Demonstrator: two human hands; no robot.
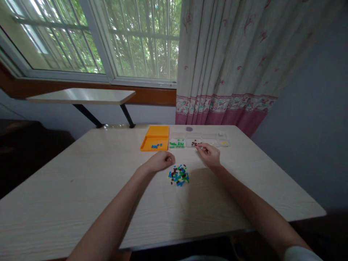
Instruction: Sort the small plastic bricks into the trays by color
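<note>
- Small mixed pieces [178, 175] lie heaped near, between your forearms: likely light, stiff, slippery; pinch each by its sides.
- Your right hand [208, 153] is at brown pieces [194, 143] in the far clear tray [185, 143]; your left hand [160, 160] curls inward. I cannot tell whether either grips anything.

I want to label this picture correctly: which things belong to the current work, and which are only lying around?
In use: right hand, left hand, mixed pile, orange box, clear tray, blue pieces, green pieces, brown pieces, yellow pieces, table.

Just nearby: window, curtain, raised shelf, grey disc (purpose unclear).
</note>
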